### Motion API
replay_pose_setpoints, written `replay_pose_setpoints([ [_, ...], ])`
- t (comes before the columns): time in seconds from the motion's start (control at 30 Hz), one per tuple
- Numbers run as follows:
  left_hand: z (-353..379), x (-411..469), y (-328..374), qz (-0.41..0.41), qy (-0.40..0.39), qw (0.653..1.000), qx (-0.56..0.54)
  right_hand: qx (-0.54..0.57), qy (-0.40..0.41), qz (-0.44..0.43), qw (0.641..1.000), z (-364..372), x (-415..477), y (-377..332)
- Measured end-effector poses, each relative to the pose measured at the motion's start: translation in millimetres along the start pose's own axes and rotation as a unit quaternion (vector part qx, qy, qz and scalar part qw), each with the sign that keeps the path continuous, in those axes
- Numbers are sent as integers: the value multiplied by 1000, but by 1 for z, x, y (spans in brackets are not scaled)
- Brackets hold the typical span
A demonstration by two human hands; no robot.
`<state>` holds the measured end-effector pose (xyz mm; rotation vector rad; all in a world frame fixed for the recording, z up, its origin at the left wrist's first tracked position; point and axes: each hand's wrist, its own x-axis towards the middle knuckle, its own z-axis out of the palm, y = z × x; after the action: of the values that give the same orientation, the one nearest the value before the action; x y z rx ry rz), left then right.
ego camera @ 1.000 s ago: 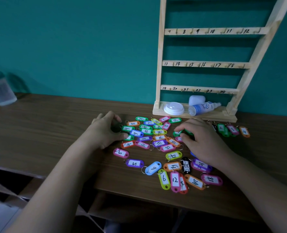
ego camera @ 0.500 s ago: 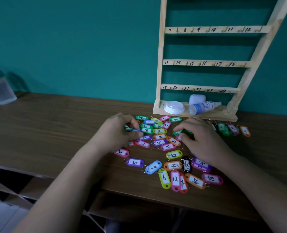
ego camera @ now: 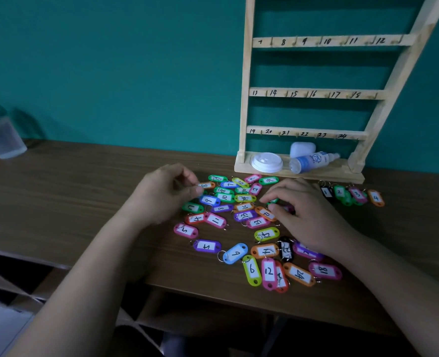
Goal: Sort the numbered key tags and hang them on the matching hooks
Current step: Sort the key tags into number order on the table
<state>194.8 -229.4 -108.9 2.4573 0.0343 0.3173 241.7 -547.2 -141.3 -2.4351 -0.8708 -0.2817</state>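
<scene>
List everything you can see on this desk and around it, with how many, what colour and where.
key tags: roughly thirty, mixed colours, scattered on the table between the hands
set-aside tags: at least four, black, green, pink and orange, numbered 1 to 4, right of the pile
hook rack: one, pale wood, against the wall, visible hooks bare
lid: one, white, on the rack's base
spray bottle: one, clear with blue label, lying on the base
case: one, white, behind the bottle
cup: one, translucent with teal lid, far left
table: one, dark brown
left hand: pinching an orange tag at the pile's left
right hand: over the pile's right side, grip unclear
</scene>
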Motion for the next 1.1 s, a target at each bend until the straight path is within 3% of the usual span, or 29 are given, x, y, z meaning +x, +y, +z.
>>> replay_pose_setpoints([
  [0.2, -14, -9, -8, -39, -69, 997, -19, -6, -3, 1, 1000, -1, -1, -1],
  [0.37, -24, -19, -7, -29, -186, 982, 21, -7, 1, -1, 1000, -1, -1, -2],
  [0.47, -22, -20, -13, -33, -216, 974, 50, -3, 5, -5, 1000, -1, -2, -2],
  [0.8, -22, -19, -11, -36, -221, 973, 59, -4, 7, -8, 1000, -2, -3, -9],
  [1.1, -13, -28, 25, 58, -125, 988, -73, 32, 9, -31, 999, -3, -9, -36],
])
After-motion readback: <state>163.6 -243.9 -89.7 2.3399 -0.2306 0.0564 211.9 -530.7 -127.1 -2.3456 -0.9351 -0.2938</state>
